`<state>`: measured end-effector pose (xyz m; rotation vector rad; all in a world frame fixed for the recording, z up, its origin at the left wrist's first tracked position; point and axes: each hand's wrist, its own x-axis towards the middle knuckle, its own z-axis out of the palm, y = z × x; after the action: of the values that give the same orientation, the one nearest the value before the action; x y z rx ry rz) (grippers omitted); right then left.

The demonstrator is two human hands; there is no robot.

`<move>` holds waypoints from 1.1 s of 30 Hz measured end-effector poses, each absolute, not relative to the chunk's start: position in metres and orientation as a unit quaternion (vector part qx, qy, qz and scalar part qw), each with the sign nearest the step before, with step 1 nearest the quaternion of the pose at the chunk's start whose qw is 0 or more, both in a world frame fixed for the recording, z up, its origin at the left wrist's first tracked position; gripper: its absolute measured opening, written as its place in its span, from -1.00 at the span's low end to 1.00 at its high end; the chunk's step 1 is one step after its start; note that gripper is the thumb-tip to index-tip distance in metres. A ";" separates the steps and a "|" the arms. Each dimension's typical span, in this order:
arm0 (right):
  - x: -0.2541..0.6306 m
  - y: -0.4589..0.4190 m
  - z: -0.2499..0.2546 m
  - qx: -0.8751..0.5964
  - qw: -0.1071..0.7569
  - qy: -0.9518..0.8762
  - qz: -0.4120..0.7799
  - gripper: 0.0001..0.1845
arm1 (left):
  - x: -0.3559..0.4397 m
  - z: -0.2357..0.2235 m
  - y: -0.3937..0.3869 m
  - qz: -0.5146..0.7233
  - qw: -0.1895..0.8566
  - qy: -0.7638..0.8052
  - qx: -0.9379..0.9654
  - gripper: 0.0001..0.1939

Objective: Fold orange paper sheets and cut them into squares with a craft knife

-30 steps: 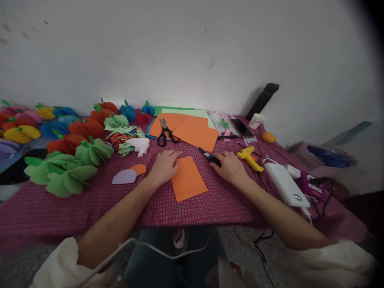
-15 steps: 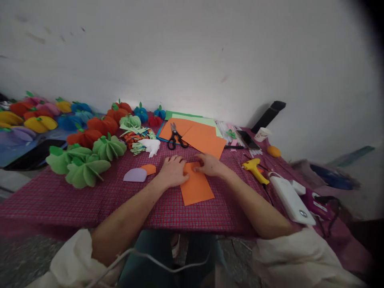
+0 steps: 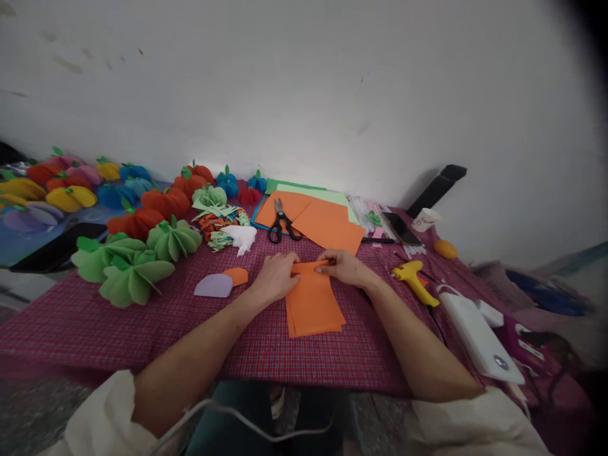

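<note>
A folded orange paper sheet (image 3: 313, 304) lies on the red checked tablecloth (image 3: 142, 329) in front of me. My left hand (image 3: 275, 273) pinches its far left corner, and my right hand (image 3: 344, 266) pinches its far right corner; the far edge is lifted and curled. A lilac half-round paper shape (image 3: 213, 286) and a small orange half-round shape (image 3: 236, 275) lie just left of my left hand. Black scissors (image 3: 281, 223) rest on a stack of orange and green sheets (image 3: 327, 225) behind my hands.
Several paper pumpkins (image 3: 128, 272) in green, orange, blue and yellow fill the left. Paper scraps (image 3: 223, 228) lie near them. On the right are a yellow glue gun (image 3: 415, 282), a white power bank (image 3: 479, 335), a phone (image 3: 401, 228), a paper cup (image 3: 424, 220) and a wall behind.
My right hand left the small blue tool by the glue gun and came over to the orange sheet. Both hands now grip its far edge, which has lifted and folded.
</note>
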<state>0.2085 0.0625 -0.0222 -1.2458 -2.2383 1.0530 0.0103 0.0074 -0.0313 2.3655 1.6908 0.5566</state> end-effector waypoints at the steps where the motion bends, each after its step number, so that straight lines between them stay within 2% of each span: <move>1: 0.208 0.062 -0.023 -0.441 0.196 -0.786 0.387 -0.80 | 0.010 -0.030 0.008 0.191 0.103 0.568 0.794 -0.79; 4: 0.204 0.058 -0.024 -0.437 0.226 -0.752 0.439 -0.75 | 0.010 -0.026 0.008 0.207 0.136 0.560 0.791 -0.78; 8: 0.196 0.051 -0.020 -0.432 0.299 -0.667 0.528 -0.57 | 0.005 -0.023 0.011 0.268 0.164 0.572 0.758 -0.81; 12: 0.194 0.046 -0.018 -0.405 0.288 -0.616 0.611 -0.63 | -0.003 -0.020 0.016 0.356 0.164 0.618 0.682 -0.81; 20: 0.192 0.052 -0.025 -0.441 0.285 -0.621 0.582 -0.64 | -0.018 -0.011 0.021 0.361 0.169 0.651 0.646 -0.75; 23: 0.180 0.059 -0.022 -0.449 0.270 -0.662 0.535 -0.67 | -0.026 -0.011 0.023 0.341 0.139 0.666 0.649 -0.75; 26: 0.164 0.073 -0.016 -0.493 0.245 -0.730 0.405 -0.68 | -0.033 -0.012 0.024 0.295 0.076 0.711 0.633 -0.73; 30: 0.171 0.102 -0.012 -0.577 0.246 -0.757 0.184 -0.61 | -0.036 -0.016 0.020 0.214 -0.016 0.743 0.634 -0.62; 33: 0.206 0.122 -0.010 -0.639 0.267 -0.714 0.106 -0.48 | -0.033 -0.017 0.015 0.213 -0.088 0.726 0.648 -0.56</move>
<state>0.2062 0.1219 -0.0099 -1.7242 -1.9258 0.2861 -0.0327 0.0151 -0.0168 2.1595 2.4180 0.7100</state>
